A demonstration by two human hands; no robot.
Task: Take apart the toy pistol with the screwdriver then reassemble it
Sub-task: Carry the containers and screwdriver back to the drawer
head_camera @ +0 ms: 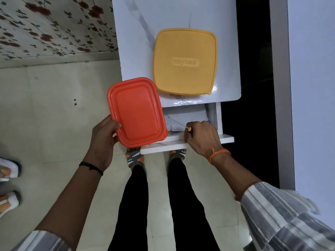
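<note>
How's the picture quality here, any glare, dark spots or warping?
Head view: dim overall; glare streaks on the white tabletop near the yellow lid; a black, detail-free gap to its right; wide-angle warping stretches the sleeves at the bottom corners; screwdriver shaft stays sharp.

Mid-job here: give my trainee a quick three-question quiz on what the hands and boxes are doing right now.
1. True or false: the right hand grips the screwdriver.
2. Which box does the left hand hold: A) orange box, B) yellow box?
3. Fill in: the yellow box rests on the white ____.

Key: 1 true; 2 A; 3 cabinet top.
</note>
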